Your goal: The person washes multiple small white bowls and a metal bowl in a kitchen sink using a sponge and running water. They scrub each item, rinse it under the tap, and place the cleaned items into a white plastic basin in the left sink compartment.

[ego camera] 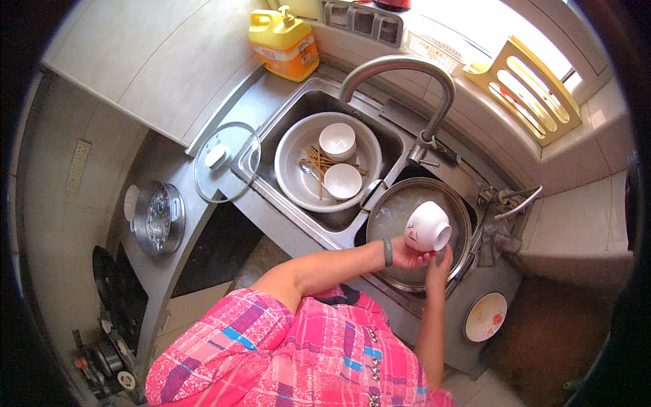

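Observation:
A white bowl with a red pattern (428,226) is tilted on its side, its foot turned to the right. My left hand (408,254), below a bracelet, grips its lower side. The fingers of my right hand (439,262) press against the bowl near its foot; a small dark patch between them cannot be made out. Under both hands a large round metal pan (386,219) with cloudy liquid rests in the right sink basin. In the left basin a wide basin (287,175) holds white bowls (337,140), wooden chopsticks (320,168) and a metal spoon (306,167).
A curved faucet (442,86) arches over the sink. A glass lid (227,180) lies on the left counter, beyond it a metal pot (175,231). A yellow pump jug (285,46) stands behind. A plate (486,317) lies at the right; a knife rack (534,91) is on the sill.

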`<state>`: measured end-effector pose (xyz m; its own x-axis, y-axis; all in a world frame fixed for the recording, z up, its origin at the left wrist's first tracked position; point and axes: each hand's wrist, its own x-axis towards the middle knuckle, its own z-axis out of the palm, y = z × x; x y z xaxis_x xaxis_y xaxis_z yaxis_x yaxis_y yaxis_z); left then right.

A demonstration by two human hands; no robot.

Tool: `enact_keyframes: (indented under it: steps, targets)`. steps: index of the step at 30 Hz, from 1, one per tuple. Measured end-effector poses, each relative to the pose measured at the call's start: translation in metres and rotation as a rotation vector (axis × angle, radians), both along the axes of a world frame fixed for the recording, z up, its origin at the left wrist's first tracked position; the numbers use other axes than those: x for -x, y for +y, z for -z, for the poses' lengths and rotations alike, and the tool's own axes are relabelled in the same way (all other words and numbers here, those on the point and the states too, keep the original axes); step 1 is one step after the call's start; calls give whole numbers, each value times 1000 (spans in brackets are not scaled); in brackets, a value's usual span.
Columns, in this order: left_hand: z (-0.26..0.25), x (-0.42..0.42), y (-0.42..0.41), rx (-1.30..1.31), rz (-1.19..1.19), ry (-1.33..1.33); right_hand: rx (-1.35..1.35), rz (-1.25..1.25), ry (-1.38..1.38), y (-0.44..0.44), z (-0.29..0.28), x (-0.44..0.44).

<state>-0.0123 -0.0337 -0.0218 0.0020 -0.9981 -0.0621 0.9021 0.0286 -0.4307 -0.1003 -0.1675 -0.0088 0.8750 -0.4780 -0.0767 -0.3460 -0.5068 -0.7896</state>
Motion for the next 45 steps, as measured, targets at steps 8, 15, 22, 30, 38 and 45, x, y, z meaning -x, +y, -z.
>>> enact_keyframes:
  steps: [8,15,22,30,38,45]
  targets:
    - [-31,-34,80,-340,-272,-476,-347,42,-3,0,-15,10]
    - [-58,-82,221,-941,-442,-826,-494,90,4,11,-28,16]
    - [-5,-146,248,-1584,-805,-695,-557,73,17,8,-36,18]
    - [32,-218,211,-1870,-610,-675,-394,54,-16,1,-48,25]
    - [61,-245,223,-2030,-413,-851,-544,131,93,-13,-35,39]
    - [3,-162,211,-1499,-439,-1068,-566,358,69,-9,-60,33]
